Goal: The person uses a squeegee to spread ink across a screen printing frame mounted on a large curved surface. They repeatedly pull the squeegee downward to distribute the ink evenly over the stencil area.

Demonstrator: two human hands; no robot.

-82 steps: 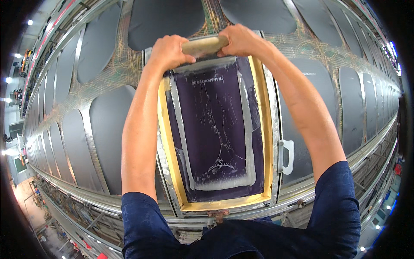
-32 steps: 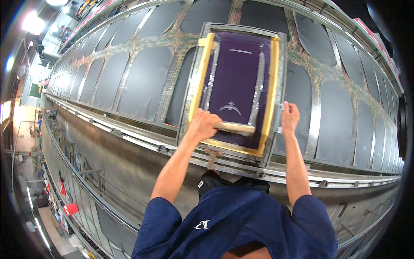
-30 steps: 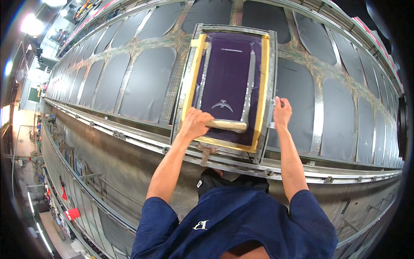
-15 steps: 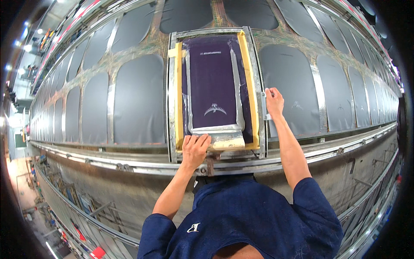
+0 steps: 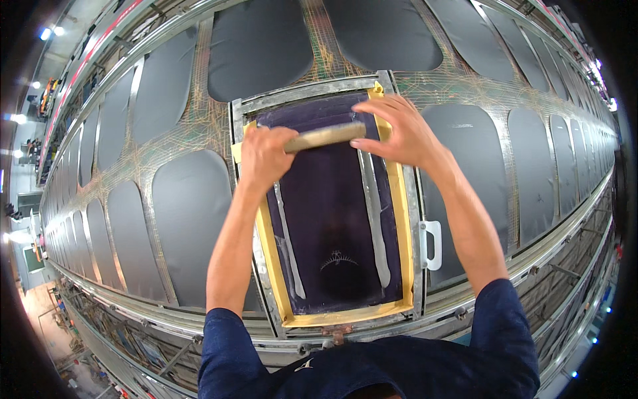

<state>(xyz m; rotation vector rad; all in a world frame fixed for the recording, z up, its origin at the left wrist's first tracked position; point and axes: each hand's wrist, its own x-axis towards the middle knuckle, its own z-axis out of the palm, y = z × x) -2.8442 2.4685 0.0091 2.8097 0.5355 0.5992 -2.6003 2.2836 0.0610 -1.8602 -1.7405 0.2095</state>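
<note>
A screen-printing frame (image 5: 415,226) with a dark purple mesh (image 5: 325,206) lies in front of me, its inner edges lined with yellow tape. Near its far end, my left hand (image 5: 266,156) is closed round the left end of a squeegee (image 5: 327,137), which is held across the mesh. My right hand (image 5: 402,133) is at the squeegee's other end, thumb and fingers spread around it without closing. Two grey ink streaks run lengthwise down the mesh. A pale wing-like emblem shows near its close end.
Dark grey rounded fabric panels (image 5: 193,219) lie in rows on the long table to both sides and beyond. A white handle (image 5: 433,245) juts from the frame's right side. A metal rail (image 5: 442,318) runs along the table's near edge.
My left hand has carried the squeegee from the near end to the far end of the mesh. My right hand has left the frame's right side and come to the squeegee.
</note>
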